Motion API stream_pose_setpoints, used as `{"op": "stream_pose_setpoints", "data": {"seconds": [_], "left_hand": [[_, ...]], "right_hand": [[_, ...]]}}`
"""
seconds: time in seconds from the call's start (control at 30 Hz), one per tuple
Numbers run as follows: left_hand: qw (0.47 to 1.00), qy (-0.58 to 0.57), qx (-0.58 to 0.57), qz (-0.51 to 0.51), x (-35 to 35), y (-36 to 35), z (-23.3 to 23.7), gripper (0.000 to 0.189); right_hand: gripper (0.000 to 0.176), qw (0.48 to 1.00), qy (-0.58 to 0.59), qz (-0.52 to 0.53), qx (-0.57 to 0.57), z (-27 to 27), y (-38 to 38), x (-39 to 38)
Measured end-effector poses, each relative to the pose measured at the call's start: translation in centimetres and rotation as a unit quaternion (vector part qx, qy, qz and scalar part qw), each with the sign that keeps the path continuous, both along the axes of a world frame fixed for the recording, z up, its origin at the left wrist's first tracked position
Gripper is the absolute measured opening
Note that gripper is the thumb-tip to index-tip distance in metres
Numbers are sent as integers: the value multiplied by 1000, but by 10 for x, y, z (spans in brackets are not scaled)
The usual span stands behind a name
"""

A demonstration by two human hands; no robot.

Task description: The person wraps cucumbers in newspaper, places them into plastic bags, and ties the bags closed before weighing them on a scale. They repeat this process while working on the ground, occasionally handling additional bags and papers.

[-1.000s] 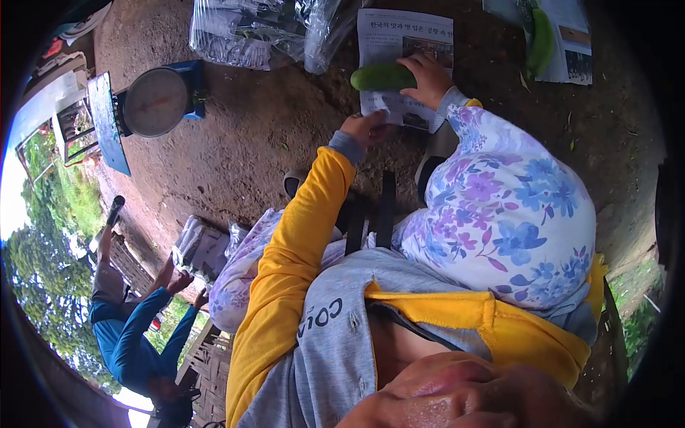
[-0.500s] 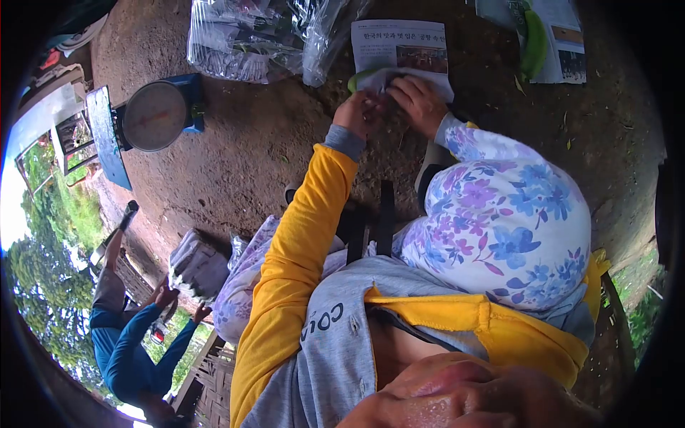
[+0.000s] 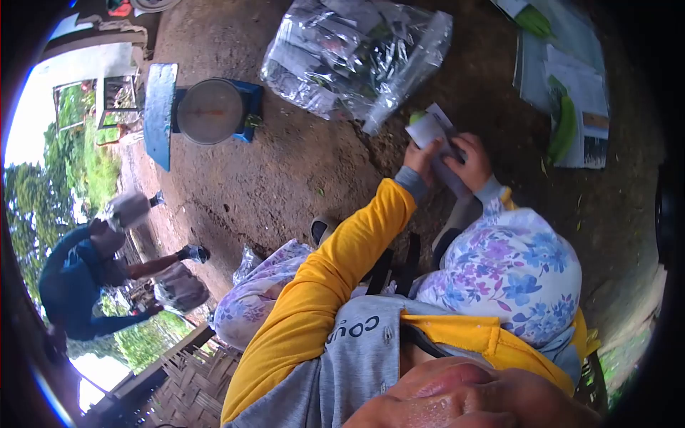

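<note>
A roll of newspaper [image 3: 430, 130] is wrapped around a green fruit or vegetable, whose light green tip [image 3: 417, 117] shows at the upper end. My left hand [image 3: 422, 158] is closed around the upper part of the roll. Lower down, my right hand [image 3: 472, 165] grips the paper with its fingers curled over it. A loose flap of paper hangs below between the hands. The kind of fruit inside is mostly hidden by the paper.
A clear plastic bag [image 3: 335, 53] of paper-wrapped bundles lies ahead. To the left is a blue scale [image 3: 210, 112] with a round pan. Long green fruits or vegetables [image 3: 564, 130] rest on newspaper [image 3: 596, 118] at right. A co-worker [image 3: 78, 278] handles grey bundles at far left.
The flat newspaper sheet is now rolled around the green item, lifted in both my hands. My view has shifted, so things appear further right and lower. The co-worker has changed posture.
</note>
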State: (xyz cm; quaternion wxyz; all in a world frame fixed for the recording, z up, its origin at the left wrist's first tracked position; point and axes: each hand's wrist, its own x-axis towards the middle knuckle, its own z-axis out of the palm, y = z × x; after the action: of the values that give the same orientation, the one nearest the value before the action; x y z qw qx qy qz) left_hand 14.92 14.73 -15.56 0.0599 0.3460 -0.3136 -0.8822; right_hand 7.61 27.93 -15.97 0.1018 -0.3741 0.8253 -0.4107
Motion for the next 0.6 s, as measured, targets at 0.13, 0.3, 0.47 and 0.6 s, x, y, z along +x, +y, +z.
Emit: {"op": "stream_pose_setpoints", "data": {"seconds": [0.13,0.3,0.47,0.6], "left_hand": [[998,42,-36,-13,-18,12,30,40],[906,-43,-419,-39,-19,12,60,66],[590,-85,-803,7,7,-44,101,88],[497,-156,-852,58,-15,-93,107,70]], "right_hand": [[65,990,-66,-49,-113,43,12,-8],[60,944,-308,4,-119,42,27,-7],[48,936,-293,-33,-192,37,16,-16],[45,941,-275,12,-197,41,-13,-21]]}}
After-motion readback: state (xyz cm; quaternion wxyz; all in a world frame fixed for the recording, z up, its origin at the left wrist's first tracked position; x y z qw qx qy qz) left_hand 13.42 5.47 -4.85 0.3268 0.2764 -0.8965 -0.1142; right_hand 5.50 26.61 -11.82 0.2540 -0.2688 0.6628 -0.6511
